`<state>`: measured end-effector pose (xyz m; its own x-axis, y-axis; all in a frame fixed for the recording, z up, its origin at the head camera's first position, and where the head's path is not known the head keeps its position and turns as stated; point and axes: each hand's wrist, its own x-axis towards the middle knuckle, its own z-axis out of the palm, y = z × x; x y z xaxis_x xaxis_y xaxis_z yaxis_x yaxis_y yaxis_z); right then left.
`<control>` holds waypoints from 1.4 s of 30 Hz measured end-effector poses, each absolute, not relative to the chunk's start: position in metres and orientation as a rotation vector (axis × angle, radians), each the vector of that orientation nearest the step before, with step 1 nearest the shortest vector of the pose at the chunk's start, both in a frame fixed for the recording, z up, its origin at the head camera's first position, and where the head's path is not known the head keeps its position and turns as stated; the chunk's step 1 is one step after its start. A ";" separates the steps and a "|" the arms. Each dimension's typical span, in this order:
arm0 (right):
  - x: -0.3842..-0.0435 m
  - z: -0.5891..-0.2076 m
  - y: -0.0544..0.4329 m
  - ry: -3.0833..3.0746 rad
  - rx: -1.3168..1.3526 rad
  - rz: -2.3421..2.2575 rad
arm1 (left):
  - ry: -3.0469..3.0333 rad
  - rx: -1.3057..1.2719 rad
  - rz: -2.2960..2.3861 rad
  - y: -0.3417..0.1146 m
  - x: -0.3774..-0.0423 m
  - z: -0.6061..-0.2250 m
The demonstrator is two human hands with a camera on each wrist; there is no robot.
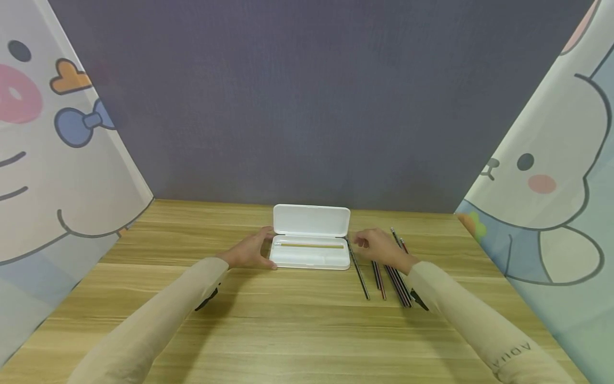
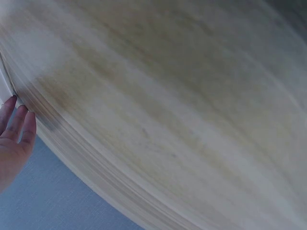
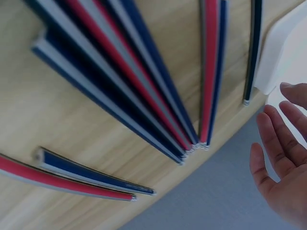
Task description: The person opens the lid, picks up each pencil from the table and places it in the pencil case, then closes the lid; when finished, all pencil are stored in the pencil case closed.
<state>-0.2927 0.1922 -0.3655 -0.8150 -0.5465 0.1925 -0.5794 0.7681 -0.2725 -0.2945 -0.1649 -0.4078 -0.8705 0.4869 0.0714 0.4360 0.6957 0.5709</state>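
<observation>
An opened white pencil case [image 1: 307, 260] stands on the table with its lid [image 1: 312, 221] raised at the back. One yellow pencil [image 1: 312, 246] lies lengthwise inside it. My left hand [image 1: 250, 249] spans the case's left end, thumb at the near corner and fingers by the hinge; its fingers look fairly straight in the left wrist view. Beside the case's right end hovers my right hand [image 1: 381, 248], fingers loosely bent, nothing between them. A dark pencil [image 1: 360, 272] lies on the table just right of the case, partly below that hand.
Several dark blue and red striped pencils [image 3: 144, 81] lie on the wooden table [image 1: 307, 330] under and beside my right wrist. Two more pencils [image 3: 96, 175] lie apart from that bunch. A grey panel [image 1: 307, 106] rises behind the table, with cartoon-printed sheets [image 1: 551, 213] at both sides.
</observation>
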 end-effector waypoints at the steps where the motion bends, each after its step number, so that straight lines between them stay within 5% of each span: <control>1: -0.292 -0.367 0.193 -2.853 0.912 0.488 | 2.814 0.767 0.911 -0.165 -0.294 -0.408; 42: -0.283 -0.397 0.193 -2.936 0.785 0.538 | 2.826 0.774 0.889 -0.165 -0.293 -0.407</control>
